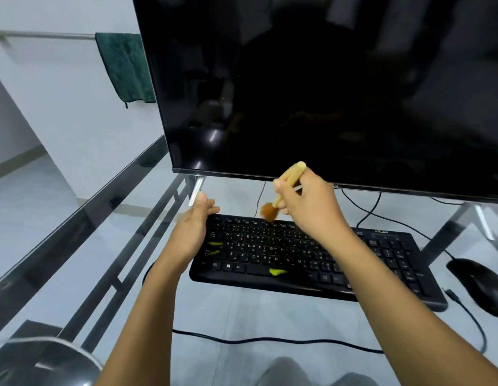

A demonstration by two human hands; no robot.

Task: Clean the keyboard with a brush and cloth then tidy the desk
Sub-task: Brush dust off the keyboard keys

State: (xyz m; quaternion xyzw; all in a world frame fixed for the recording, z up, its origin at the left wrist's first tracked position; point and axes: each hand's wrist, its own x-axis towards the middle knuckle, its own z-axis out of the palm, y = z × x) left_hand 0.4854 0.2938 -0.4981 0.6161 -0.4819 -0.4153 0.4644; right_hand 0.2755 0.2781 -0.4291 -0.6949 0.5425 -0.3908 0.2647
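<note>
Left hand (190, 232) and right hand (309, 207) bare, grey trousers (292, 370).

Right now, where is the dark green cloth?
In the head view, the dark green cloth hangs over a grey metal rail at upper left, beside the left edge of the black monitor.

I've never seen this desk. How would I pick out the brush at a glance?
Start at the big black monitor on the glass desk; a black keyboard lies just in front of it. Above the keyboard's top key row, the right hand grips the brush: a pale wooden handle ending in a rust-brown tuft, unlike the flat yellow-green scraps on the keys.
</note>
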